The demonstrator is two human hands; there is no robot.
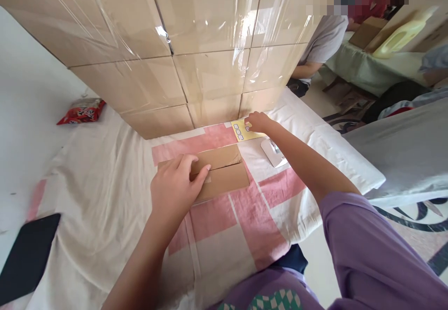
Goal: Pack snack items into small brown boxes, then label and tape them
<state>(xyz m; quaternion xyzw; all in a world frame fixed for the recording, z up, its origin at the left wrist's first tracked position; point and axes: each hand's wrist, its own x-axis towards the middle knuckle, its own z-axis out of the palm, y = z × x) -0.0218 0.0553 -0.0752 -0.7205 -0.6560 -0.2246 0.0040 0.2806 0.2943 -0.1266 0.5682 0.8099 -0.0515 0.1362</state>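
Flatly, left hand (174,186) on cardboard box (224,175)

Wrapped cartons (210,44), red snack packet (82,111)

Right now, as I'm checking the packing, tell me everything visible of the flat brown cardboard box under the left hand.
The flat brown cardboard box lies on the pink-and-white checked cloth, its two top flaps closed along a lengthwise seam. Plain card, no print visible. The left hand rests palm-down on its left end, fingers across the seam.
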